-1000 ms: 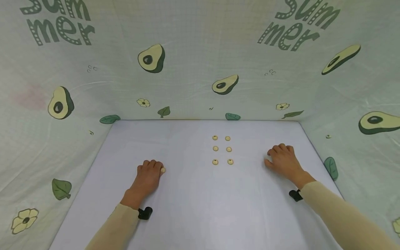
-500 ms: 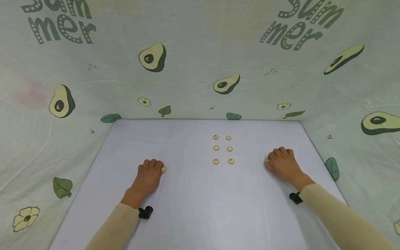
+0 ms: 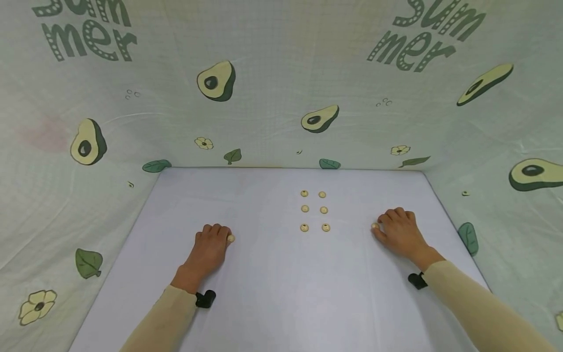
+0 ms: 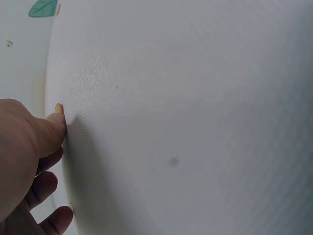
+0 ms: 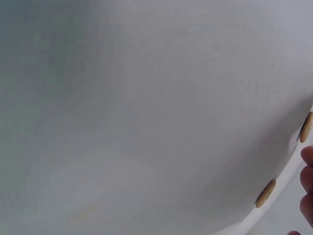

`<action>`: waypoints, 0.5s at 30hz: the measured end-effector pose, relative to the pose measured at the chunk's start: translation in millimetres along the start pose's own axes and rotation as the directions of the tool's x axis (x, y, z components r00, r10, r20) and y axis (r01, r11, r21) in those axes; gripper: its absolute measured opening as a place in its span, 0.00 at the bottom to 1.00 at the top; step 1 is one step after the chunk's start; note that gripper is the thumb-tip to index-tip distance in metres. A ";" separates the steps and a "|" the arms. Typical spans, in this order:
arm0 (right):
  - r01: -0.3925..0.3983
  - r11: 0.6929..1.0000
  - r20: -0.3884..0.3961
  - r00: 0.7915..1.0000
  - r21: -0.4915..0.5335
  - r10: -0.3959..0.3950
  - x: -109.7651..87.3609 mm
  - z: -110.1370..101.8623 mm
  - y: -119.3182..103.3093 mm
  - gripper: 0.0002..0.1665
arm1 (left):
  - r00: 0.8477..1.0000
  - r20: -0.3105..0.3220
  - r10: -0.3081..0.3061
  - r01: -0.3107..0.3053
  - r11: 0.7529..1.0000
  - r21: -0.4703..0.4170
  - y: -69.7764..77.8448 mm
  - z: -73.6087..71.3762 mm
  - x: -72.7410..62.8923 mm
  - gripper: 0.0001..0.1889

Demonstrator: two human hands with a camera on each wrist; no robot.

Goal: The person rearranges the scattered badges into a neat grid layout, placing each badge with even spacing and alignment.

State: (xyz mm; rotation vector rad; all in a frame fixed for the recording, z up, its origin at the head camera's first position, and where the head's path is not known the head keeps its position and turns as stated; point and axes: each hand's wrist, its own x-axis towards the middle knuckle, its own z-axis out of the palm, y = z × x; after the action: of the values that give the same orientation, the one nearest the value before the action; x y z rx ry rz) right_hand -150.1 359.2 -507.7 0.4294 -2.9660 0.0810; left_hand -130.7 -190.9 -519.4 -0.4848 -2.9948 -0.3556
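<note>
Beige round buttons are the objects here. My left hand [image 3: 211, 244] pinches one button [image 3: 230, 238] at its thumb tip; the left wrist view shows that button [image 4: 59, 108] edge-on above the thumb. On the right, my right hand [image 3: 399, 233] has curled fingers, with a button [image 3: 375, 226] between thumb and index fingertips. Curled fingertips [image 5: 307, 180] show at the edge of the right wrist view, close to one button [image 5: 306, 127]; another button [image 5: 265, 193] lies lower on the white surface. Between the hands, several buttons stand in two short columns, such as the front-right button [image 3: 326, 227].
The white table [image 3: 281, 288] reaches back to a hanging cloth [image 3: 264, 73] printed with avocados, leaves and lettering. This cloth also borders the left and right sides. Dark devices, such as the left one [image 3: 205, 298], sit on both wrists.
A button has come into view at my right thumb and index fingertips, then shifted slightly left. My left hand stays in place with its button. The columns of buttons are unchanged.
</note>
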 end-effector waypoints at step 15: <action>-0.001 0.997 0.046 0.999 0.082 -0.003 1.5 0.1 3.7 0.18 | 1.000 0.005 0.004 -0.004 1.000 0.013 -0.7 -0.9 0.5 0.06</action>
State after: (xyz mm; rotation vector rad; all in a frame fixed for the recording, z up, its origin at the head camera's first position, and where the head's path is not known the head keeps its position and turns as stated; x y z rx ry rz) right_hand -152.6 362.3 -507.8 0.4487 -3.0155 0.1958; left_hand -131.3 -191.7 -518.5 -0.4909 -2.9991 -0.3342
